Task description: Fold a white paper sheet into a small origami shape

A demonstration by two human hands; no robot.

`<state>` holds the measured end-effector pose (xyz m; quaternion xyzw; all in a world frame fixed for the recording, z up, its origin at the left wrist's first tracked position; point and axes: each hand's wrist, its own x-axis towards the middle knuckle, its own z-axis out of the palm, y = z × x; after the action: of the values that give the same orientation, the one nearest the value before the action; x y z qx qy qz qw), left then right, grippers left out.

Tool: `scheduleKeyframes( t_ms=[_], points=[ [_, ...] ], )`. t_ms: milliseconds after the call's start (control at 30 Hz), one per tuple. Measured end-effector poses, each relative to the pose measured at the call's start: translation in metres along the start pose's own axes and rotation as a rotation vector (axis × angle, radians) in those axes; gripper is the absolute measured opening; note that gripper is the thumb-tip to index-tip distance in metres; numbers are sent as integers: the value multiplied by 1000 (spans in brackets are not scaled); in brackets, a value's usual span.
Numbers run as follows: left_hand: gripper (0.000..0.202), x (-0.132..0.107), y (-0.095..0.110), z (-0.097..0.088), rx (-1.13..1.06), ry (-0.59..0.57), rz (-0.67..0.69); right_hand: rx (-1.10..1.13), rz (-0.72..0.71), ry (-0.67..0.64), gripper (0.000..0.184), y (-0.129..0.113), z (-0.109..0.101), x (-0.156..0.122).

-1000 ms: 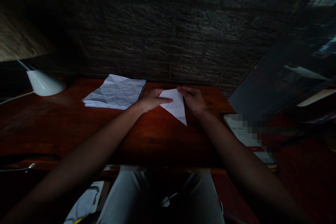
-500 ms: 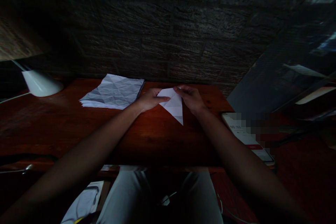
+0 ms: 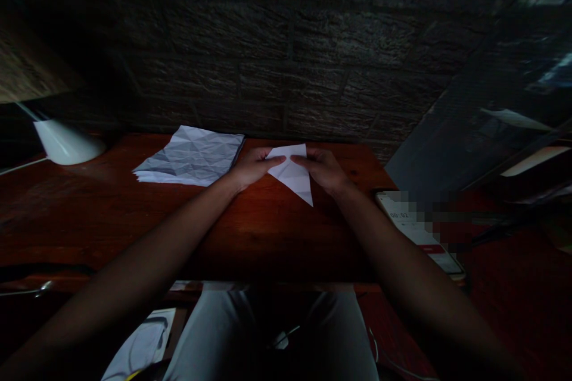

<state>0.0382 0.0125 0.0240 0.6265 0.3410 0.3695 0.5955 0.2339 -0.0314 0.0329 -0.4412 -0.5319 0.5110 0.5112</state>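
Note:
A small folded sheet of white paper point(image 3: 292, 175) is held between both hands above the wooden table, one pointed corner hanging down toward me. My left hand point(image 3: 257, 168) grips its left edge, thumb flat on top and fingers behind. On the right side my right hand point(image 3: 324, 168) pinches it the same way, its thumb tip close to the left one. The fingers under the paper are hidden. Left of my left hand lies a stack of creased white paper sheets point(image 3: 194, 155).
The reddish-brown wooden table point(image 3: 250, 244) meets a dark stone wall point(image 3: 268, 41) at the back. A lamp with a white base point(image 3: 67, 143) stands at the left. Beside my right forearm a phone point(image 3: 417, 229) lies at the table's right edge.
My right hand has shifted from the paper's top edge down to its right side, its thumb now lying on the paper. The paper has tilted slightly and its lower point has risen a little.

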Motion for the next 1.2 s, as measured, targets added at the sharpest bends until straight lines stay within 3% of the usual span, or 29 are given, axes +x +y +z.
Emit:
scheduleKeyframes(
  t_ms=[367,567,667,967,1200],
  points=[
    [27,-2,3,4,17,43,27,6,-21,130,36,-1,6,1],
    [30,-3,5,6,112,198,143,-35,-15,48,39,1,8,-2],
    [29,-3,4,6,137,212,163,-41,-20,39,40,3,7,-1],
    [24,-3,4,6,46,199,113,-34,-23,-19,39,-2,9,-4],
    [31,0,3,4,-110,162,-11,-43,5,42,39,1,8,-2]
  ],
)
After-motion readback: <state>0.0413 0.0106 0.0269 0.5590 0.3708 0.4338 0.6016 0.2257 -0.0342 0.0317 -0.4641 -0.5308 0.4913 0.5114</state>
